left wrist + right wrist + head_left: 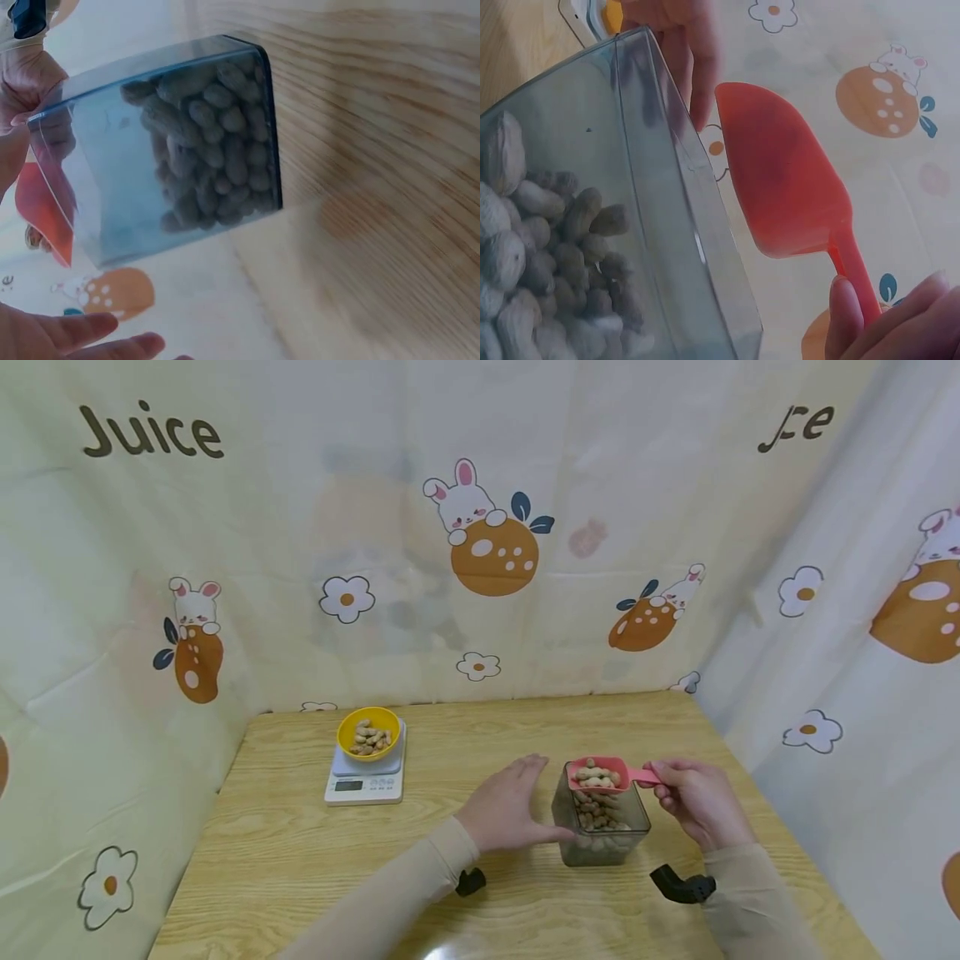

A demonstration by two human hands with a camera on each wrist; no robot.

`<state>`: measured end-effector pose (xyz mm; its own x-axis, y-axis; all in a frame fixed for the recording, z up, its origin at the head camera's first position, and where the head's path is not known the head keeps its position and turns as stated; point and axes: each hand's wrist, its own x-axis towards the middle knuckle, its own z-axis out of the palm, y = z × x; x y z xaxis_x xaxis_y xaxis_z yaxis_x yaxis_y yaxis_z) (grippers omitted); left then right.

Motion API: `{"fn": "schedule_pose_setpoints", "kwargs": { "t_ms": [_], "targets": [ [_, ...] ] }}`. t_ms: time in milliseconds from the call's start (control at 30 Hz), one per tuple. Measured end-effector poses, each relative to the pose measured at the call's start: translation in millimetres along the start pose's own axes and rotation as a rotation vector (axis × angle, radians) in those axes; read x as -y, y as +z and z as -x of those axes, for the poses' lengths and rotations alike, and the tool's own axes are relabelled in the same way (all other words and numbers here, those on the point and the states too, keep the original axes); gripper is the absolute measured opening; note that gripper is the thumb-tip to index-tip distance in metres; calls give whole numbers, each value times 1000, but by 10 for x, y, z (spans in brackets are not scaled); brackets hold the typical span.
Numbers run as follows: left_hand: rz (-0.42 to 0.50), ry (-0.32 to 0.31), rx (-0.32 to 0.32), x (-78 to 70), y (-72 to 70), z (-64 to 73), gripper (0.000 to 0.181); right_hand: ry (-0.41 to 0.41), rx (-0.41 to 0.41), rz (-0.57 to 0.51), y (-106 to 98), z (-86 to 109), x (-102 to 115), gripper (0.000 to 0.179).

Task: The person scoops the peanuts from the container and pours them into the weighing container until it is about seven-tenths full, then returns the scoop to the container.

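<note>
My right hand (701, 802) pinches the handle of a pink-red plastic scoop (787, 172). Peanuts (596, 776) fill the scoop, which is held level over the far rim of a clear grey square container (600, 856). More unshelled peanuts (214, 142) lie in the lower part of that container, which stands on the table. Beside its left wall is my left hand (510, 814), fingers extended and spread, holding nothing. Its thumb lies right at the container's near left corner in the head view.
To the left, a white kitchen scale (382, 792) with a small display carries a yellow bowl (343, 742) of peanuts. The wood-grain table (285, 860) meets a printed curtain (300, 527) at the back and sides. Dark wrist devices (682, 887) sit near both sleeves.
</note>
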<state>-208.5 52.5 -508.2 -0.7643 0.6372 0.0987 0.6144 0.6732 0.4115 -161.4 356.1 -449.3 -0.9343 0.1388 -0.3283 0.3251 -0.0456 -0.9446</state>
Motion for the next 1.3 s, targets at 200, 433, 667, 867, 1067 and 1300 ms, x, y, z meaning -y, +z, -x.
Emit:
{"fn": "schedule_pose_setpoints", "kwargs": {
  "t_ms": [200, 433, 667, 867, 1067, 1300],
  "targets": [
    [20, -14, -9, 128, -47, 50, 119, 2, 5, -26, 93, -93, -7, 34],
    [16, -67, -26, 348, -156, 104, 117, -26, 14, -11, 279, -193, 66, 30],
    [11, -111, -56, 522, -303, 140, 119, -50, 7, 11, 471, -287, 167, 21],
    [15, -130, -65, 635, -386, 179, 119, -67, 20, 34, 628, -340, 269, 26],
    [43, -182, -92, 780, -445, 218, 117, -65, 43, 55, 797, -418, 349, 32],
    [78, -247, -121, 944, -526, 285, 118, -46, 70, 72, 1011, -541, 409, 36]
  ]
}}
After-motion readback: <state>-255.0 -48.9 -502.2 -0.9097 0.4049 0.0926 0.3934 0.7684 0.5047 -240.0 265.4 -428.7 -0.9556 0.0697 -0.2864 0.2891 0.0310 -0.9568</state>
